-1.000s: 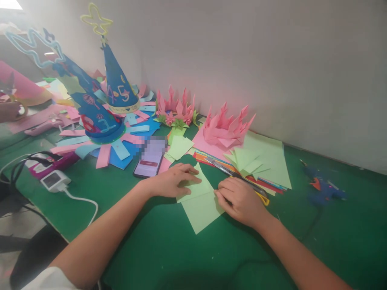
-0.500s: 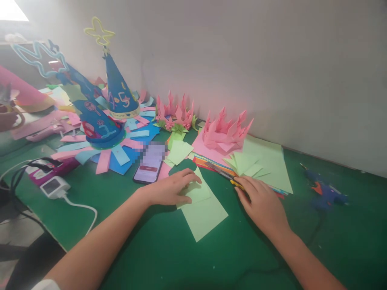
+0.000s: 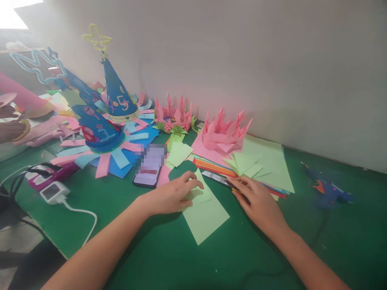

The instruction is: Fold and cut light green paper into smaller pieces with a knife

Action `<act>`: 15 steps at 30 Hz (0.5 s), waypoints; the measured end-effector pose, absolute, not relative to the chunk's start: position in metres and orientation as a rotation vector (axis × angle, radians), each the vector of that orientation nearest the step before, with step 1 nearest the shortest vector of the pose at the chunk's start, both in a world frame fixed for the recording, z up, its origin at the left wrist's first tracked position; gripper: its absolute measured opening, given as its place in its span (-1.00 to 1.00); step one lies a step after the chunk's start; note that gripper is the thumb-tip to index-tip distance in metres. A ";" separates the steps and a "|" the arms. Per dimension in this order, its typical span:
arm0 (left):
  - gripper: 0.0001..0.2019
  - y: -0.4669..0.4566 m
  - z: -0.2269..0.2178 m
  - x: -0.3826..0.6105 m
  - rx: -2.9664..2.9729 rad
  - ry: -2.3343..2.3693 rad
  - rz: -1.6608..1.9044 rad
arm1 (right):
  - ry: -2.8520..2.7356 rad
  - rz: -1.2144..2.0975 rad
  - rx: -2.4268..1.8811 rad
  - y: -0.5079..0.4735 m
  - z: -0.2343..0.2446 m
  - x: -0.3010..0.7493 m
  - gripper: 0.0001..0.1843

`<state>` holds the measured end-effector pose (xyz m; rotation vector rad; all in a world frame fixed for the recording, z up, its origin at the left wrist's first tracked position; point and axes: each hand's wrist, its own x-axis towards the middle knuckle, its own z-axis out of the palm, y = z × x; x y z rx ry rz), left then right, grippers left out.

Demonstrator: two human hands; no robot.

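My left hand (image 3: 173, 196) lies over a light green sheet of paper (image 3: 207, 221), its fingers loosely curved and spread on a smaller folded or layered green piece (image 3: 203, 196). To the right, my right hand (image 3: 256, 201) has its fingers closed around a yellow-handled cutting tool (image 3: 216, 177) whose silver blade points left toward the sheet. Most of the handle is hidden under the fingers, so its exact kind is unclear. Just beyond that hand lie a stack of coloured paper (image 3: 211, 165) and loose green squares (image 3: 246, 162).
Pink paper crowns (image 3: 225, 135) stand by the wall. Blue cone hats (image 3: 119, 96) and a phone (image 3: 150, 165) are on the left, near a white charger (image 3: 54, 192) with cables. A blue glue gun (image 3: 331, 191) lies right. Another person's hand (image 3: 12, 129) shows far left.
The cutting tool in my right hand has turned, so its silver blade shows more broadly and sits slightly lower. My left hand stays on the green paper. The other person's hand has moved.
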<state>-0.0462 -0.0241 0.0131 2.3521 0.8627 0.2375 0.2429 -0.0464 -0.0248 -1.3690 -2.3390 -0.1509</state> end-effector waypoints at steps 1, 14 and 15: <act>-0.58 -0.024 0.013 -0.046 2.355 0.853 0.248 | -2.325 -0.153 -1.369 -0.046 -0.025 0.243 -0.65; -0.72 -0.029 0.020 -0.041 2.572 0.631 0.258 | -2.417 -0.071 -1.226 -0.050 -0.024 0.240 -0.61; -0.72 -0.029 0.020 -0.041 2.594 0.626 0.245 | -2.413 -0.066 -1.222 -0.049 -0.024 0.240 -0.60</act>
